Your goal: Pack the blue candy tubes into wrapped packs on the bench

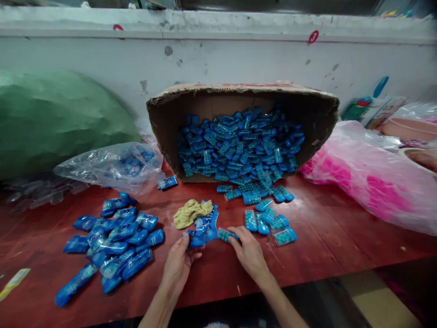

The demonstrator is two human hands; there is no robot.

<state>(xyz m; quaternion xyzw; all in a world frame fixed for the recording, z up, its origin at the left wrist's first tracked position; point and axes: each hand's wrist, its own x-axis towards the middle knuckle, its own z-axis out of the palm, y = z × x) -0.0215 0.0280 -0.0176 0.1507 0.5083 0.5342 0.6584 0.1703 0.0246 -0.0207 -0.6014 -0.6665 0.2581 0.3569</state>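
Note:
Near the table's front edge, my left hand (179,261) pinches a blue printed wrapper (195,238) between thumb and fingers. My right hand (248,252) grips a small clear-and-blue case filled with teal beads (225,235), a short gap from the wrapper. Just beyond the left hand lie more flat blue wrappers (208,224), partly under a crumpled yellowish lump (192,213) whose material I cannot make out. Several loose bead cases (285,236) rest right of my right hand. To the left is a pile of cases in blue wrappers (119,237).
A cardboard box (160,132) lies on its side at the back, with bead cases spilling out. A clear bag (102,166) and a large green bag (61,123) stand left. Pink plastic bags (372,182) cover the right. A yellow-and-white strip (14,283) lies front left.

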